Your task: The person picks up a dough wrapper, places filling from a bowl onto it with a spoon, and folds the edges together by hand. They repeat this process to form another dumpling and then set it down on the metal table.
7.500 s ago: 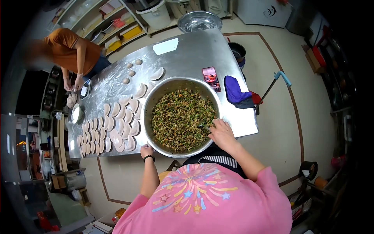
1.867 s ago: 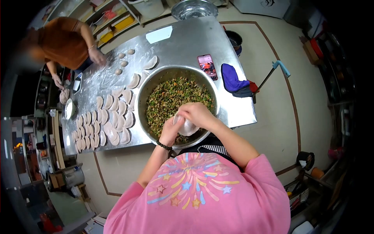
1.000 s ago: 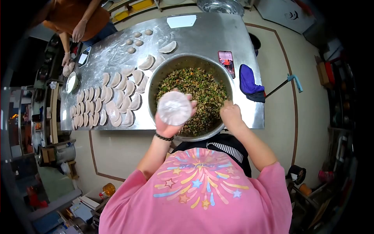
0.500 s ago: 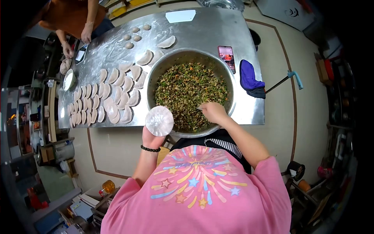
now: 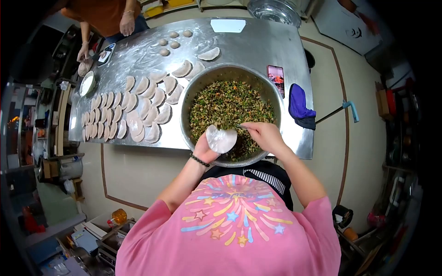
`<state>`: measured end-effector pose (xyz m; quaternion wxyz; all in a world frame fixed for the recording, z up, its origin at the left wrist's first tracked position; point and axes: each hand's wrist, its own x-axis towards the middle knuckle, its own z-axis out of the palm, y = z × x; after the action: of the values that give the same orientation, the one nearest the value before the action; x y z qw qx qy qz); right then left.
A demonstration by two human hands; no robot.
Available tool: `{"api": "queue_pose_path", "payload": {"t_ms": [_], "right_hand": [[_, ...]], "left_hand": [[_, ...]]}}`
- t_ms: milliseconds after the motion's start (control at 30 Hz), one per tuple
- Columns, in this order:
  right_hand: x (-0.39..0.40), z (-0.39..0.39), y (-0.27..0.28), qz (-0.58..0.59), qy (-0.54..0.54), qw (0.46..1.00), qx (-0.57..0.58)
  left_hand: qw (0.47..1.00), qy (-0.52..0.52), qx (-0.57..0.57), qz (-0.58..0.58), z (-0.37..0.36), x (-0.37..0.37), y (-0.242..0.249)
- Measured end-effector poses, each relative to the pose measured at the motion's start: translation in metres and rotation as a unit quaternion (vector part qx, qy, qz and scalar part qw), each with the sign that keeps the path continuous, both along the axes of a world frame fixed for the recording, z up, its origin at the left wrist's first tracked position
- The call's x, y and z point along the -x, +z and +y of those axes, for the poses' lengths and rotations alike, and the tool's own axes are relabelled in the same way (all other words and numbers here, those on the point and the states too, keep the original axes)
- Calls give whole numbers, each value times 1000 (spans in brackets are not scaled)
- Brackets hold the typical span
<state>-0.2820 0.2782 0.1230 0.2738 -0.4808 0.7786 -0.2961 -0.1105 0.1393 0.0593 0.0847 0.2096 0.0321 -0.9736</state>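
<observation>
A round, floury dough wrapper [image 5: 222, 141] rests on my left hand [image 5: 204, 152], held over the near side of a big metal bowl [image 5: 185, 120]. Chopped green and brown filling [image 5: 230, 102] lies inside the bowl. My right hand [image 5: 267, 136] grips the handle of a spoon [image 5: 241, 126], whose tip, with filling on it, is right at the wrapper's far edge. Left of the bowl, folded half-moon dumplings [image 5: 163, 114] lie in rows on the steel table [image 5: 258, 41], beside a few flat dough rounds [image 5: 136, 126].
Several dough balls [image 5: 174, 44] sit farther back. A phone [image 5: 276, 78] and a purple cloth item [image 5: 299, 101] lie right of the bowl. At the far left, a co-worker's gloved hand [image 5: 127, 23] shows near a white bowl [image 5: 87, 83]. A blue-handled stick [image 5: 351, 110] stands out beyond the table.
My left hand has carried the wrapper rightward over the bowl, tilting it. My right hand has lifted the spoon out of the filling toward the wrapper. The view has shifted slightly.
</observation>
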Motion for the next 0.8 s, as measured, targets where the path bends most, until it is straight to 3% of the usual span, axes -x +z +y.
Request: {"api": "queue_pose_path", "payload": {"t_ms": [33, 67, 167, 233, 333, 400, 433, 500, 567, 633, 767, 800], "right_hand": [[-4, 3, 0, 52, -4, 996, 74], [-8, 6, 1, 155, 25, 980, 124], [-12, 12, -22, 261, 41, 942, 209], [-12, 13, -24, 257, 48, 939, 222], [-17, 9, -23, 185, -10, 955, 233], [-12, 0, -21, 118, -106, 974, 164], [-5, -4, -27, 118, -109, 973, 164], [7, -13, -55, 177, -87, 980, 16], [6, -20, -70, 175, -87, 981, -13], [-2, -24, -73, 89, -27, 993, -79], [9, -20, -78, -70, -88, 992, -58], [13, -20, -72, -57, -92, 991, -77]], "left_hand": [[1000, 5, 23, -18, 0, 12, 13], [998, 10, 12, 55, -8, 13, -6], [999, 6, 37, 36, -15, 22, 9], [998, 2, 47, 30, -15, 23, 9], [998, 7, 59, 11, -21, 20, 3], [997, 30, 76, -13, -27, 16, 3], [996, 28, 88, 5, -30, 13, 8], [996, 63, 59, 25, -38, 1, 4], [995, 67, 62, 26, -40, -12, 16], [995, 81, 59, -3, -42, -28, 14], [995, 75, 43, -54, -28, -45, 21], [995, 66, 47, -64, -24, -46, 20]]}}
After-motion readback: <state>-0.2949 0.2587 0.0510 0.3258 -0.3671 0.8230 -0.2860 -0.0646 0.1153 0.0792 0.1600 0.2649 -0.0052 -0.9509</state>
